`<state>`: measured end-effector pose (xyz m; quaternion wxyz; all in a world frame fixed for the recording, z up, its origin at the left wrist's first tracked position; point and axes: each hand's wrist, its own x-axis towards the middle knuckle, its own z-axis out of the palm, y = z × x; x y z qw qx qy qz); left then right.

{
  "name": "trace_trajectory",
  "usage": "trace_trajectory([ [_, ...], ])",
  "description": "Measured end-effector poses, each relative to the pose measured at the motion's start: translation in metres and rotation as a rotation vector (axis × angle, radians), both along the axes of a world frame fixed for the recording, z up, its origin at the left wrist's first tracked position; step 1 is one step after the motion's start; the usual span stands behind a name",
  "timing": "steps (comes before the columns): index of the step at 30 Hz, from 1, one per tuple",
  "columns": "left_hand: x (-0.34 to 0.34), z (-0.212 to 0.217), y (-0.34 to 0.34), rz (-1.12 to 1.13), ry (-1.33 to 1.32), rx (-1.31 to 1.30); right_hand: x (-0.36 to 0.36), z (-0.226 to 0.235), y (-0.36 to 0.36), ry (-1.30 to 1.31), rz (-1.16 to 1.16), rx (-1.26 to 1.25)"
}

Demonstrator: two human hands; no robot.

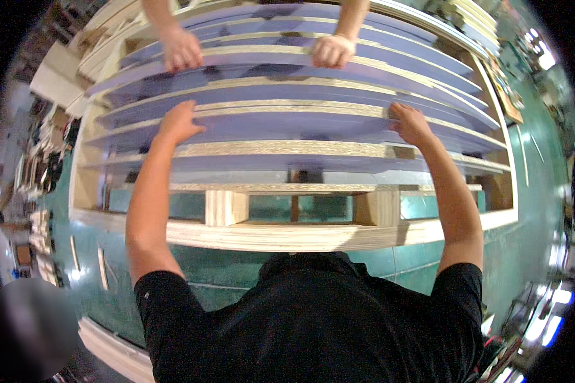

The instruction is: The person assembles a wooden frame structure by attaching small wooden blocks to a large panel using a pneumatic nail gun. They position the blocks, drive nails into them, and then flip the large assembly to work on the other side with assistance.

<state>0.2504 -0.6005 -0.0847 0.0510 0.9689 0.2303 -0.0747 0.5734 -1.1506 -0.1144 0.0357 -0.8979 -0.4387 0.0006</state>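
Observation:
My left hand [180,123] is closed over the top edge of a long blue-purple-faced board [294,127], its thumb on the near face. Farther right, my right hand [412,122] grips the same board, with its fingertips partly hidden at the edge. The board leans among several similar boards with pale wooden edges, set in rows inside a wooden frame [255,237]. Across from me, another person's hands, one at the left [184,51] and one at the right [333,52], rest on the edge of a farther board [262,66].
Wooden blocks [219,207] stand between the frame's near rail and the closest board. Green floor [230,271] shows through and around the frame. Pale panels [61,73] lie at the far left, and lengths of timber [112,348] lie at the lower left.

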Motion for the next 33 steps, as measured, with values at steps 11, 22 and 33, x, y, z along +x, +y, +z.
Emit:
trace_trajectory([
  [11, 0.012, -0.021, 0.008, -0.313, -0.215, -0.025, 0.003, 0.002, 0.005, 0.017, -0.081, -0.091],
  [22, 0.024, -0.007, -0.011, -0.288, -0.008, 0.062, 0.007, 0.003, 0.009, 0.132, 0.015, 0.009],
  [33, 0.031, 0.035, -0.023, -0.277, -0.108, -0.067, 0.013, 0.037, 0.004, 0.199, 0.031, 0.18],
])
